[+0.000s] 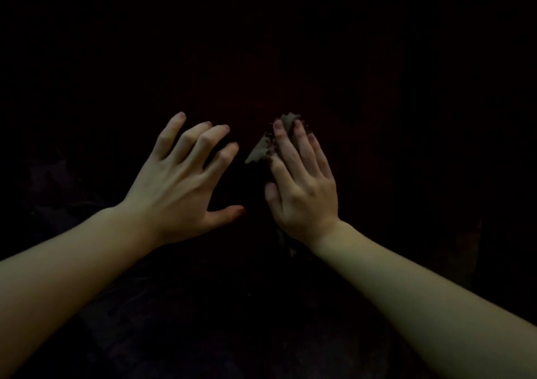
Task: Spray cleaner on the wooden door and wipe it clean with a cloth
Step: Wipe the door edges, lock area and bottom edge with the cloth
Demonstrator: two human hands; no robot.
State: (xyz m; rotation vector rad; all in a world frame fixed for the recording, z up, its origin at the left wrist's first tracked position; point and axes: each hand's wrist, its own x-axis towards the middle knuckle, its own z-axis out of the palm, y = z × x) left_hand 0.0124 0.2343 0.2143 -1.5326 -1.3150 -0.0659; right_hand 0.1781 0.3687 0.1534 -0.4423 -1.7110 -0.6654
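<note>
The scene is very dark. A dark reddish-brown wooden door [290, 68] fills the view ahead. My right hand [302, 187] lies flat on a crumpled greyish cloth [258, 150] and presses it against the door; cloth edges stick out above the fingertips and to the left of the fingers. My left hand [186, 181] is just left of it, fingers spread, palm towards the door, holding nothing. No spray bottle is visible.
A faint vertical edge of the door or its frame [476, 251] shows at the lower right. Everything else around the hands is too dark to make out.
</note>
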